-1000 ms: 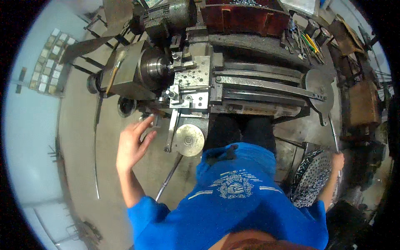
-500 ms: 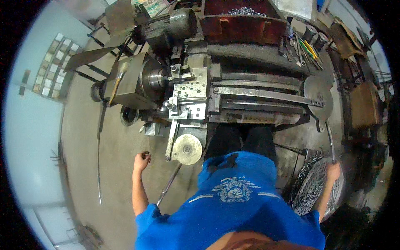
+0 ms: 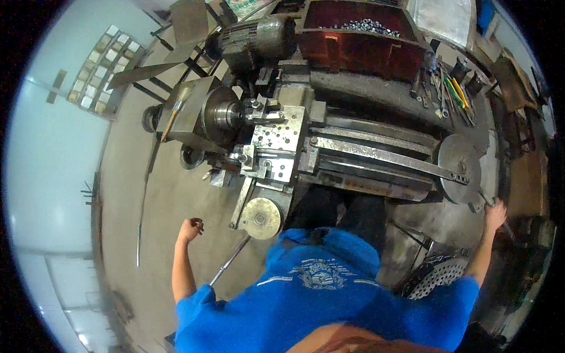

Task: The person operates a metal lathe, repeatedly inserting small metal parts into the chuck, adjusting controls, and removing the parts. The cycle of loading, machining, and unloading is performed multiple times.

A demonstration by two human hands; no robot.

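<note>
Gripping the lever (image 3: 487, 198) at the right end of the lathe (image 3: 276, 138), the right hand (image 3: 495, 215) is clamping its fingers around it; steady, even pressure is probably suiting this step. The left hand (image 3: 188, 230) is hanging above the floor (image 3: 147, 206), fingers curled, contents impossible to tell. Behind, a red bin (image 3: 359, 54) is holding metal parts (image 3: 371, 27).

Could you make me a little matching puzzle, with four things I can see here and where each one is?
Things:
1. Right hand
2. Left hand
3. Brush
4. Small metal pieces

Places:
A. Lying on top of the machine's metal housing
B. Inside the dark red box
C. Gripping a lever at the machine's right end
D. Over the floor, apart from the machine

Right pairs: 1-C, 2-D, 3-A, 4-B
</note>
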